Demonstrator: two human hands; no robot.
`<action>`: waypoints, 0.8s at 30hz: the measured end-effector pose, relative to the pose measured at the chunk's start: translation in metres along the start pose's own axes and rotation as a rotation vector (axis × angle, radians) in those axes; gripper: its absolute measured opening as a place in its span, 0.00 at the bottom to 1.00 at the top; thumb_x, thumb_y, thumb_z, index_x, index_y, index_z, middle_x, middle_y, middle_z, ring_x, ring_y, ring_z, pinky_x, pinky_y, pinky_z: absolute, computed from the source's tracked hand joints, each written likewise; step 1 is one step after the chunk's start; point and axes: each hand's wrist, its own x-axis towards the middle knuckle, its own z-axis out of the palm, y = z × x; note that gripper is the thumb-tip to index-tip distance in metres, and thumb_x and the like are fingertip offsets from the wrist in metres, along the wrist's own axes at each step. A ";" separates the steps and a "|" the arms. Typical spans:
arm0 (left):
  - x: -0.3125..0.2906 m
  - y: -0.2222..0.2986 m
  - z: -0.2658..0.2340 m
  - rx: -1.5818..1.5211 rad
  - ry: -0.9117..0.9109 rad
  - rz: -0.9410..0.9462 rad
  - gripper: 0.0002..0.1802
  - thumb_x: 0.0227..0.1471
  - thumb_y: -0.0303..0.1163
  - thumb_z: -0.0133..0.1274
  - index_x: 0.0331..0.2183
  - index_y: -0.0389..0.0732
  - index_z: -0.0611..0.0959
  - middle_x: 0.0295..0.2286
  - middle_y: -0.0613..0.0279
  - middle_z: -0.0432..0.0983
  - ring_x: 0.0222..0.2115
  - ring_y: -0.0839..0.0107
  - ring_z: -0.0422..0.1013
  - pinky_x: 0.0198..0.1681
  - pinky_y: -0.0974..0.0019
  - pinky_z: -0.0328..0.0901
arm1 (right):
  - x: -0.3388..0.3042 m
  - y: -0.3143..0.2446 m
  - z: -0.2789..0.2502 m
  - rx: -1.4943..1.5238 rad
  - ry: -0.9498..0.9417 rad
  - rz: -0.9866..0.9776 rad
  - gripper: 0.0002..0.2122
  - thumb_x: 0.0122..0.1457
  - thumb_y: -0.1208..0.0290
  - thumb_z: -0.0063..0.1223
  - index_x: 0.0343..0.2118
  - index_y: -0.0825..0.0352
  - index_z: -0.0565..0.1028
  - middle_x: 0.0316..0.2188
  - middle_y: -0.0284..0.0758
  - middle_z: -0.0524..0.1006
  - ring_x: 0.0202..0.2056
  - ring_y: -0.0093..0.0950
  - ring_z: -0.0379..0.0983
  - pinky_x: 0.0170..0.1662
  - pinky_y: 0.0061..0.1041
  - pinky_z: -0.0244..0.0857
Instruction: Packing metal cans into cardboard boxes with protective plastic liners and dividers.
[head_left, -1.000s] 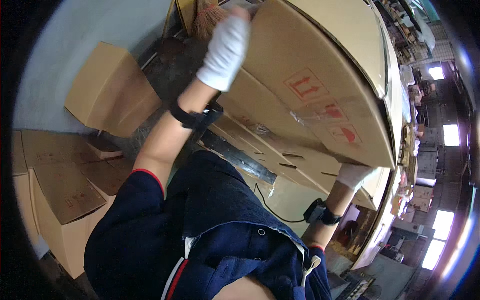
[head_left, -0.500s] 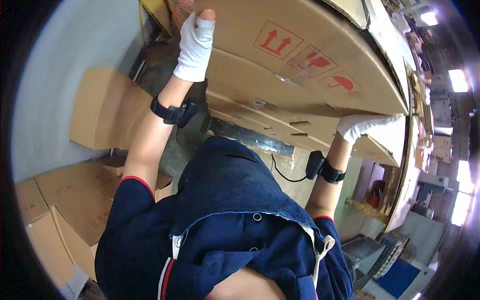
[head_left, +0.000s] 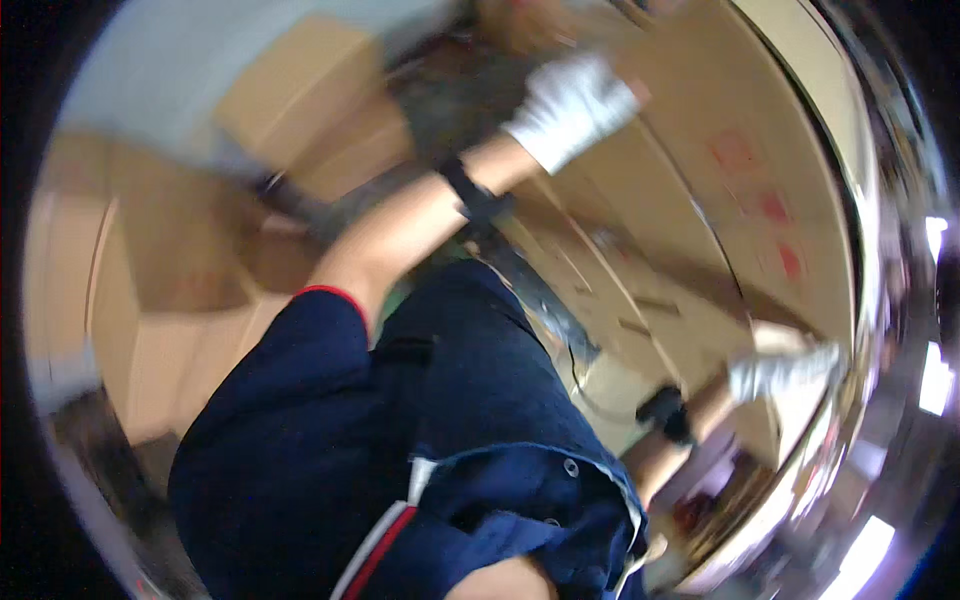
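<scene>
A large cardboard box [head_left: 760, 90] with blurred red printed marks fills the upper right, at the top of a stack. My left hand [head_left: 568, 112], in a white glove with the thumb tip bare, is closed against its left side; motion smears the fingers. Around the lower right corner of the same box, my right hand [head_left: 785, 374] is closed too, also gloved in white and blurred. More cardboard boxes [head_left: 600, 250] lie stacked beneath it. Each wrist wears a black band with a small device.
Several cardboard boxes [head_left: 300, 90] stand at the left beside a pale wall [head_left: 150, 70]. An open carton [head_left: 190, 350] is nearer me on that side. A dark cable [head_left: 575, 368] hangs near the base of the stack. Bright lights and blurred shelving line the far right.
My view has turned left, so the large box and both hands appear farther right. The hands keep about the same places on the box. More of the cartons at the left shows.
</scene>
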 end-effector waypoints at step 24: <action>-0.481 -0.171 -0.394 0.354 -0.610 -1.207 0.21 0.51 0.49 0.45 0.35 0.41 0.80 0.33 0.48 0.77 0.36 0.50 0.73 0.41 0.50 0.66 | -0.006 -0.434 -0.216 1.808 -1.871 -0.004 0.09 0.60 0.77 0.47 0.34 0.75 0.78 0.30 0.38 0.80 0.32 0.23 0.77 0.37 0.20 0.70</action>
